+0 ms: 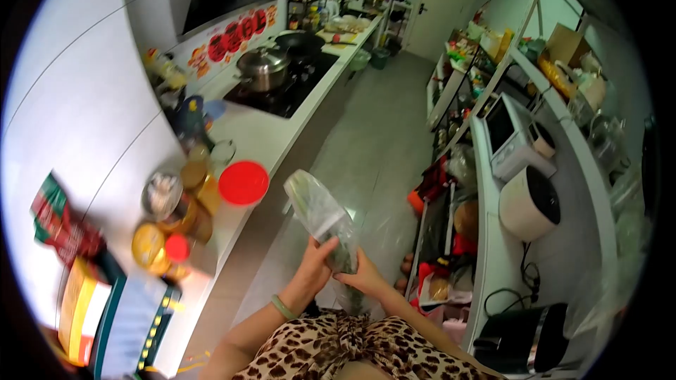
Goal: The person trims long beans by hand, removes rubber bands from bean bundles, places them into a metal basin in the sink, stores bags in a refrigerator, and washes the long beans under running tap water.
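Note:
In front of my body, both hands hold a long clear plastic bag (318, 207) with something green inside, tilted up and to the left. My left hand (315, 266), with a pale green bangle on the wrist, closes round the bag's left side. From the right, my right hand (360, 276) grips its lower part. The bag's loose end hangs down below my hands, in front of a leopard-print garment (310, 352). What exactly the green contents are cannot be made out.
On the left counter stand a red-lidded container (243, 183), jars (162, 193), boxes (83, 309), a steel pot (263, 69) and a black wok (300, 43) on the stove. To the right, shelves hold a microwave (517, 137) and a white appliance (524, 204). Tiled floor (366, 141) runs between.

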Motion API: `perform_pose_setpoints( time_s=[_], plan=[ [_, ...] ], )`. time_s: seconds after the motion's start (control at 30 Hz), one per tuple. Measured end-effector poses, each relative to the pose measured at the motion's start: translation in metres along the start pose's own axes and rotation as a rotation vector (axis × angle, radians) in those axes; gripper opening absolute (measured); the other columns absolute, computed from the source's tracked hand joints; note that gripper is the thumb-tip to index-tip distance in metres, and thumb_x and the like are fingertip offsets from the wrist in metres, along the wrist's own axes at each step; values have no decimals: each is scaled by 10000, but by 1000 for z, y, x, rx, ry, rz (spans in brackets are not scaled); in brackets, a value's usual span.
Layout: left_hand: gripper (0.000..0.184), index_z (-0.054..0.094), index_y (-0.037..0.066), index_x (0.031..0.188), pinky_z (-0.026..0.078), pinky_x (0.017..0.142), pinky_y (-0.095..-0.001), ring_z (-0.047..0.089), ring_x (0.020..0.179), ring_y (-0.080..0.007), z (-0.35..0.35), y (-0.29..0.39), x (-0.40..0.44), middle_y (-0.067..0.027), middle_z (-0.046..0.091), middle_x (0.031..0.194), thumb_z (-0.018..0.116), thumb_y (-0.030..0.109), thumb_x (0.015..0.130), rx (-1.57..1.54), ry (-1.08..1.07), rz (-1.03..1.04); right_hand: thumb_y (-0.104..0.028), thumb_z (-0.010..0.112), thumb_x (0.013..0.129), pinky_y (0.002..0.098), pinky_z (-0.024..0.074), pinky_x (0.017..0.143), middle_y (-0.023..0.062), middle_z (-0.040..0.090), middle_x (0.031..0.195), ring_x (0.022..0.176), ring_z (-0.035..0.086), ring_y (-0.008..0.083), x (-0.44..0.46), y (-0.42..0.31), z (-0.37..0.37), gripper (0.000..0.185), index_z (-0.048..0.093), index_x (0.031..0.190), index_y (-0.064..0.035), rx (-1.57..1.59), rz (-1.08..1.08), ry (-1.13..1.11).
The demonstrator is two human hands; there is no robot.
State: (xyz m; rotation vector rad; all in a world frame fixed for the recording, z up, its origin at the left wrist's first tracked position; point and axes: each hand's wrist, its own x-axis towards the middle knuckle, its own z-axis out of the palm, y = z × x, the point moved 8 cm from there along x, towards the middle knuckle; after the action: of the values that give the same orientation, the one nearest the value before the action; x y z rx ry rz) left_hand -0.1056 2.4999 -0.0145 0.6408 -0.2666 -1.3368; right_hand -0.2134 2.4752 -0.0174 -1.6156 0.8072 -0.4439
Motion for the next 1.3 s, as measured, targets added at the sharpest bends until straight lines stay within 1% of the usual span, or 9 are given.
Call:
perform_pose_setpoints(
  time_s=[0.27, 0.4, 0.53, 0.73, 0.83, 0.97, 1.1, 1.23, 1.3],
  plan=[
    [694, 323, 64, 1378, 378, 881, -317, 442, 1159, -190, 63, -25, 190, -95, 448, 1327, 664, 347, 844, 648, -418, -413, -64, 740, 685, 317, 450, 871, 75, 578, 1122, 1003, 566, 174, 84, 6, -181, 681, 434, 1291, -6, 387, 269, 276],
    [749, 267, 131, 1446, 370, 854, -320, 426, 1152, -175, 62, -74, 278, -67, 433, 1373, 651, 376, 851, 504, -352, -480, -84, 724, 692, 280, 460, 824, 74, 594, 1083, 953, 581, 169, 120, 35, -259, 636, 461, 1267, -8, 443, 219, 416],
    [818, 170, 157, 1474, 327, 997, -447, 375, 1269, -241, 97, -104, 372, -82, 306, 1459, 659, 357, 850, 380, -336, -607, -156, 712, 709, 273, 462, 801, 72, 604, 1040, 925, 583, 158, 201, 50, -337, 612, 476, 1256, -13, 523, 270, 413],
    [694, 276, 105, 1414, 441, 929, -460, 453, 1220, -256, 165, -89, 542, -96, 456, 1318, 669, 241, 858, 133, -222, -491, -177, 692, 725, 289, 448, 834, 84, 586, 1090, 961, 572, 166, 358, 46, -417, 680, 413, 1325, -20, 640, 313, 29],
    [431, 490, -18, 1203, 559, 697, -318, 632, 890, -202, 187, -69, 613, -98, 613, 1033, 659, 166, 853, 128, -95, -379, -209, 666, 739, 339, 499, 800, 122, 601, 1064, 927, 607, 221, 419, 30, -440, 652, 415, 1315, -37, 877, 340, -130],
    [328, 532, 13, 1137, 562, 750, -348, 649, 849, -218, 177, -61, 706, -111, 634, 968, 633, 137, 850, 222, 38, -351, -246, 668, 787, 356, 519, 804, 140, 625, 1008, 850, 637, 245, 515, 71, -464, 600, 430, 1290, -21, 974, 417, -360],
    [339, 517, 31, 1148, 547, 721, -365, 626, 834, -212, 170, -58, 826, -89, 613, 955, 633, 122, 843, 144, 113, -147, -284, 610, 876, 335, 477, 849, 132, 606, 1128, 967, 613, 223, 606, 73, -522, 570, 391, 1350, -55, 842, 386, -333],
    [411, 447, 36, 1197, 511, 790, -378, 565, 973, -212, 161, -39, 953, -89, 545, 1083, 632, 77, 832, 60, 202, 41, -320, 563, 928, 323, 370, 958, 108, 592, 1183, 1065, 577, 200, 683, 108, -663, 565, 353, 1379, -52, 178, 398, 96],
    [439, 444, 35, 1194, 507, 780, -354, 575, 944, -200, 145, -29, 1020, -88, 554, 1068, 650, 55, 807, 18, 312, 48, -231, 584, 921, 326, 447, 876, 131, 625, 1115, 1002, 603, 179, 698, 151, -735, 461, 441, 1298, -7, 111, 387, 197]
  ],
)
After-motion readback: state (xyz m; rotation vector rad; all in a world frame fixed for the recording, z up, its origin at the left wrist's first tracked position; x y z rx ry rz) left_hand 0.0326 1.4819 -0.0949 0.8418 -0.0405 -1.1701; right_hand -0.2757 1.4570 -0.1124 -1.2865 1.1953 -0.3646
